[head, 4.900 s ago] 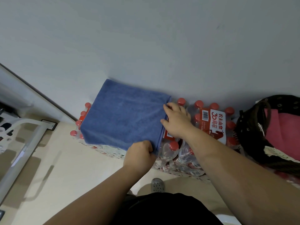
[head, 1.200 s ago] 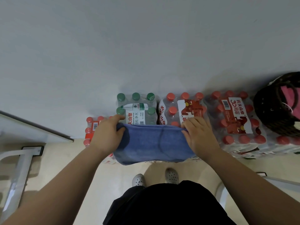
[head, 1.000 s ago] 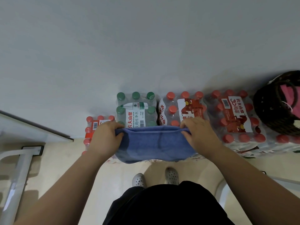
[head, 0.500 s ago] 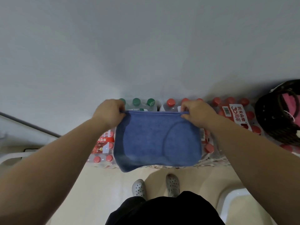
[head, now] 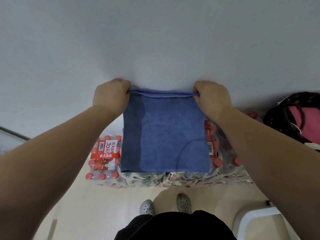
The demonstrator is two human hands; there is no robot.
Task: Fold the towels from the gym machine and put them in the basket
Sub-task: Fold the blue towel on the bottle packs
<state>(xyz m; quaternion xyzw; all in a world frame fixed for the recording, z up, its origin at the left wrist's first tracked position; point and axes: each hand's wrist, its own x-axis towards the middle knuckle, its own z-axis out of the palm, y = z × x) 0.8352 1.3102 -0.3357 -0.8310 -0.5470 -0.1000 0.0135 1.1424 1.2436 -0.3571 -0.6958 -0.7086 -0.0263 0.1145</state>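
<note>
A blue towel [head: 166,132], folded double, hangs in the air in front of the grey wall. My left hand [head: 110,95] pinches its upper left corner and my right hand [head: 212,97] pinches its upper right corner. The top edge is stretched straight between them and the lower edge hangs level over the bottle packs. At the right edge of the view stands a dark woven basket [head: 277,116] with a pink towel [head: 306,123] inside it.
Shrink-wrapped packs of water bottles with red caps [head: 103,156] line the wall on the floor below the towel. My two grey shoes [head: 165,206] stand on the beige floor. A white curved object [head: 259,220] shows at the bottom right.
Both hands have lifted the towel from the bottle packs up in front of the wall. It now hangs at full folded length, hiding the green-capped pack.
</note>
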